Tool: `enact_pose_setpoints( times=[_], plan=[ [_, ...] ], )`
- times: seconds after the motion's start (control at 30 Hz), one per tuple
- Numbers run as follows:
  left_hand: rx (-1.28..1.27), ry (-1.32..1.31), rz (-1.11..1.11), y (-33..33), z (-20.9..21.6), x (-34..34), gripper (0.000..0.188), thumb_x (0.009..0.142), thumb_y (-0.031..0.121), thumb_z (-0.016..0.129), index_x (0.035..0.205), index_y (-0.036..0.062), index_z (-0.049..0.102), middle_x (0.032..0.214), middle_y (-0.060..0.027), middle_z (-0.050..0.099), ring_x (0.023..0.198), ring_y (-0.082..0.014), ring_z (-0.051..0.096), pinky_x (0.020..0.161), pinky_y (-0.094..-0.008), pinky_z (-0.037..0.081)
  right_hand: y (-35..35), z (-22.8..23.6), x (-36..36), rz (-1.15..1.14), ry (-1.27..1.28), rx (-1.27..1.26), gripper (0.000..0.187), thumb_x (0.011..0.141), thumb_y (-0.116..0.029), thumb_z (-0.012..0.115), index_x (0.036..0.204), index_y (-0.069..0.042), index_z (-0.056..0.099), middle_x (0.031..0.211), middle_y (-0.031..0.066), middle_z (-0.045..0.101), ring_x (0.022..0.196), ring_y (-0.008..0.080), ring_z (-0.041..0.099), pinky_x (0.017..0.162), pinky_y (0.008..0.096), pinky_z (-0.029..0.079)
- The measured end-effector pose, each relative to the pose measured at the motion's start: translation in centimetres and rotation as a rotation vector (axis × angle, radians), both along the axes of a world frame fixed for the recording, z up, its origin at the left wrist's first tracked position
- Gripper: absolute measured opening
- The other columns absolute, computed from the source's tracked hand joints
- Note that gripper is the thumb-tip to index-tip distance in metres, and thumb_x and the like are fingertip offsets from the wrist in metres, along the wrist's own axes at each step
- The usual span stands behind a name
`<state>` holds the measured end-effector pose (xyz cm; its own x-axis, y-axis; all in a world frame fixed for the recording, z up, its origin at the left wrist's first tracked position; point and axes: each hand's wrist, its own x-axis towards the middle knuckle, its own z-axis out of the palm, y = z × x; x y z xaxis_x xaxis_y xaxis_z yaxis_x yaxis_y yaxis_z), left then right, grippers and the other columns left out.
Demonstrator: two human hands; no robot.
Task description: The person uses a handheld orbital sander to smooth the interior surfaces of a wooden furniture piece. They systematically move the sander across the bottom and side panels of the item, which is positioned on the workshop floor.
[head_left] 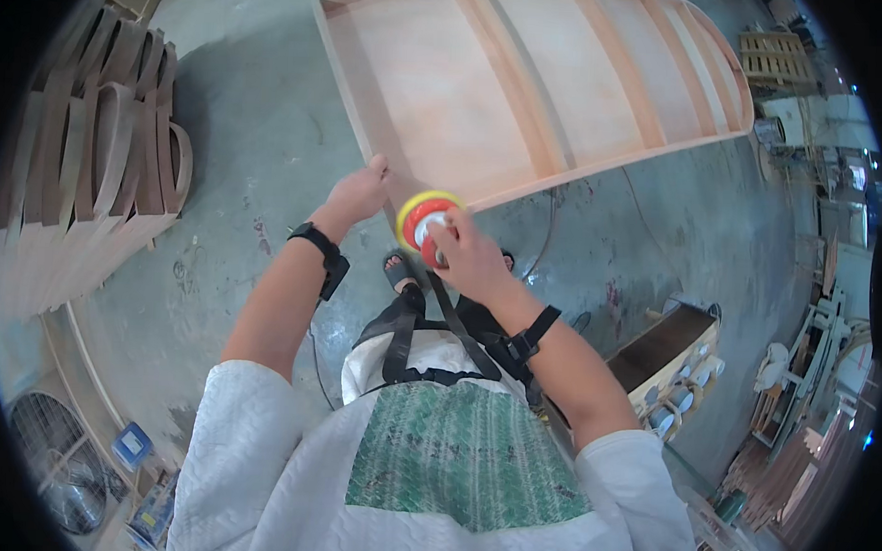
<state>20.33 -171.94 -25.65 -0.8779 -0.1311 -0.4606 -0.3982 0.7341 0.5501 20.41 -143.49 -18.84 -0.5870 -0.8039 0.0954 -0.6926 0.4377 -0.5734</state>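
Note:
A large, pale wooden frame (511,79) with a flat panel and several cross slats lies ahead of me, one end rounded. At its near left corner, my left hand (359,192) is closed with its fingertips on the frame's side edge. My right hand (476,257) grips a round hand-held sander (425,220) with a red body and a yellow rim. The sander is tilted beside the frame's near corner, its disc turned toward the left hand. Whether the disc touches the wood I cannot tell. The right hand's fingers wrap round the sander's top and partly hide it.
Curved wooden pieces (105,147) are stacked at the left. A narrow wooden bench with a dark belt (664,346) stands at lower right. A large fan (61,457) is at lower left. Cables run over the concrete floor (263,94). Timber lies at the far right.

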Motion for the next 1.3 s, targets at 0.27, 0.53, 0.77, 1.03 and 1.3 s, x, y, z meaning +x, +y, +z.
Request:
enact_pose_setpoints(
  times=[0.27,0.53,0.77,1.03,1.3],
  plan=[
    [0.178,-0.082,-0.004,2.1,-0.1,2.7,0.038,0.111,0.036,0.05,0.131,0.0062,0.065,0.128,-0.0297,0.073,0.125,-0.0496,0.067,0.103,-0.056,0.053,5.3,-5.2,-2.1,0.069,0.138,-0.117,0.055,0.079,-0.015,0.09,0.128,-0.014,0.065,0.127,0.0157,0.06,0.104,0.0423,0.072,0.083,0.0523,0.063],
    [-0.032,0.03,-0.096,8.4,2.3,6.0,0.044,0.109,0.05,0.062,0.121,0.0091,0.069,0.11,-0.0272,0.072,0.112,-0.0472,0.071,0.096,-0.0556,0.057,8.3,0.0,-7.2,-0.026,-0.075,0.123,0.06,0.08,-0.018,0.09,0.134,-0.014,0.065,0.134,0.0162,0.06,0.109,0.0389,0.073,0.087,0.0505,0.064],
    [-0.275,0.036,0.002,12.5,4.1,5.3,0.038,0.109,0.049,0.063,0.118,0.0128,0.069,0.108,-0.0267,0.071,0.105,-0.0497,0.07,0.092,-0.0586,0.058,13.9,-5.0,-9.5,0.077,0.206,-0.125,0.051,0.085,-0.018,0.087,0.131,-0.014,0.067,0.13,0.0141,0.062,0.108,0.0393,0.072,0.086,0.0506,0.063],
    [-0.463,0.046,0.071,17.0,3.0,4.8,0.044,0.108,0.051,0.066,0.127,0.0116,0.073,0.145,-0.0425,0.055,0.133,-0.0581,0.058,0.109,-0.0607,0.051,17.9,-3.5,-13.3,0.1,0.165,-0.078,0.054,0.085,-0.016,0.086,0.134,-0.015,0.062,0.128,0.0177,0.061,0.106,0.0393,0.074,0.083,0.0508,0.065],
    [-0.766,0.131,0.062,21.6,1.0,3.4,0.063,0.108,0.052,0.065,0.14,-0.0026,0.066,0.169,-0.0397,0.037,0.161,-0.0535,0.033,0.132,-0.0595,0.028,18.9,-0.4,-15.9,-0.057,-0.063,0.022,0.058,0.084,-0.014,0.086,0.136,-0.014,0.061,0.121,0.0156,0.06,0.104,0.0398,0.073,0.081,0.0502,0.063]
  ],
)
